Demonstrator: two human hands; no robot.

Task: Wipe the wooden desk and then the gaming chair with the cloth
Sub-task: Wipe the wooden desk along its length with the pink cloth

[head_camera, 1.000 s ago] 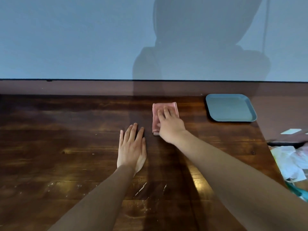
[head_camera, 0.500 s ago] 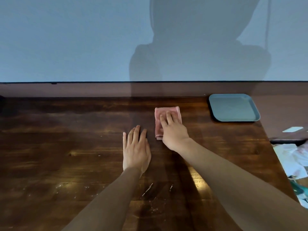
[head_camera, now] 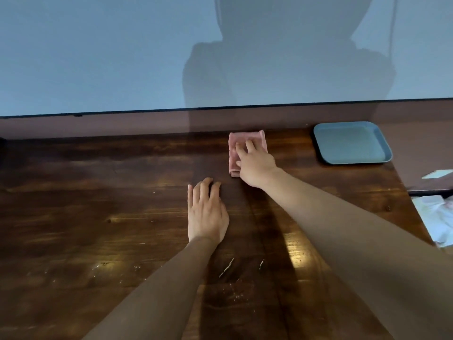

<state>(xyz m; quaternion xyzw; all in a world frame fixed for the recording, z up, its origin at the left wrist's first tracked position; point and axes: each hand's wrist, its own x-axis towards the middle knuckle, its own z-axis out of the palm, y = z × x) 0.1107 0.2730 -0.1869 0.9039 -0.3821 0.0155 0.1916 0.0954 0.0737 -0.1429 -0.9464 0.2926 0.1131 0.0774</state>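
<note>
A folded pink cloth [head_camera: 245, 139] lies on the dark wooden desk [head_camera: 98, 204], close to its far edge. My right hand [head_camera: 255, 164] presses flat on the cloth with straight fingers and covers its lower right part. My left hand [head_camera: 206, 212] rests palm down on the bare wood, a little nearer and to the left of the cloth, touching nothing else. Pale scuff marks and crumbs [head_camera: 228, 266] show on the wood between my forearms. The gaming chair is not in view.
A grey-blue square tray [head_camera: 351, 143] sits at the desk's far right corner. A blue-grey wall [head_camera: 98, 57] rises right behind the desk. Past the right edge lie crumpled white papers [head_camera: 434, 217] and a dark surface with a white slip [head_camera: 437, 173].
My right hand has pushed the cloth away from me, toward the desk's far edge. My left hand stays flat on the wood. The view has tilted slightly.
</note>
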